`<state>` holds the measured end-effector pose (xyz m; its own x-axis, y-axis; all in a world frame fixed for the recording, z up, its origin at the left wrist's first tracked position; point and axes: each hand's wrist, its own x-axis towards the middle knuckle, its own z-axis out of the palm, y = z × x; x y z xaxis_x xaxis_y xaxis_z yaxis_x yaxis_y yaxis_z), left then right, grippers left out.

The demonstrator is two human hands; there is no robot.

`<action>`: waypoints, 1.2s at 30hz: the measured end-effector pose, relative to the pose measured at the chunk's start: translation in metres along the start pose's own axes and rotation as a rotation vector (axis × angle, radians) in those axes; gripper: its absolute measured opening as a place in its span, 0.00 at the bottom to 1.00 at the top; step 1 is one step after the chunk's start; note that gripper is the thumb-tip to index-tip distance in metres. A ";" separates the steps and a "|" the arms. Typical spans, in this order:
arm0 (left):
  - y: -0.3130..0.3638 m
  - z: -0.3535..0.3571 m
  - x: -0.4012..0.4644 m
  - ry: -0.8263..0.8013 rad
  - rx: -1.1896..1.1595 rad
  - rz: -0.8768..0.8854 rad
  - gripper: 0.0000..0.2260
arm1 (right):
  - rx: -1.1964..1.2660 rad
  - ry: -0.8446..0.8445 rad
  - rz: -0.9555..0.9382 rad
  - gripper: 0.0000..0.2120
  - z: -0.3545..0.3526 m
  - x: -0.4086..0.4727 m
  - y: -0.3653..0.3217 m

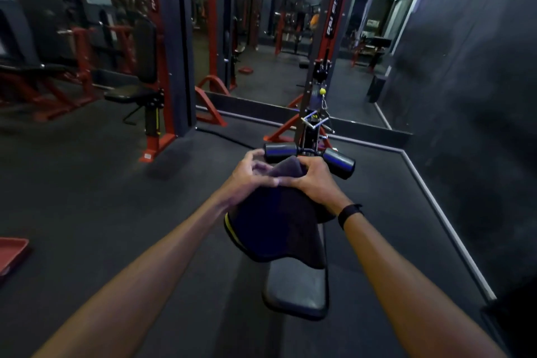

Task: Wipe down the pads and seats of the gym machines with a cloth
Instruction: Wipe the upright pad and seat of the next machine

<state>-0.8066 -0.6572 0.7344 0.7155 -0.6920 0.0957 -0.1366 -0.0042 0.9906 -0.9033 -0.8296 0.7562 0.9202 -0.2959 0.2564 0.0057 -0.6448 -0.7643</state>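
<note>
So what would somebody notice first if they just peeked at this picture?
Probably the two hands in the middle: the left hand and the right hand both grip a dark cloth, which hangs over a black seat. Just beyond the hands are two black roller pads at the foot of a tall red and grey machine. The right wrist wears a black band.

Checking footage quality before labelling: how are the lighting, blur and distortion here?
Head view: dim, ceiling lights glare top right; wide-angle bending at the edges; left hand and right hand holding the cloth are slightly soft; seat readable; background machines murky.
</note>
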 end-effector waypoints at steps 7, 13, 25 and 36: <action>0.009 -0.101 -0.031 0.066 0.638 -0.003 0.15 | 0.013 0.025 -0.107 0.13 0.009 0.040 -0.056; 0.051 -0.167 -0.024 0.436 0.773 -0.066 0.14 | -0.073 0.027 -0.173 0.11 0.040 0.096 -0.086; 0.086 -0.318 0.043 0.743 0.818 -0.261 0.16 | -0.101 -0.021 -0.190 0.13 0.146 0.269 -0.146; 0.090 -0.493 0.053 1.027 0.438 -0.028 0.15 | 0.116 -0.184 -0.308 0.03 0.291 0.405 -0.242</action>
<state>-0.4428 -0.3382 0.8772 0.9208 0.2370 0.3097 -0.1964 -0.4044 0.8933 -0.4183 -0.5880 0.8729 0.9233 0.0380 0.3822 0.3278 -0.5967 -0.7325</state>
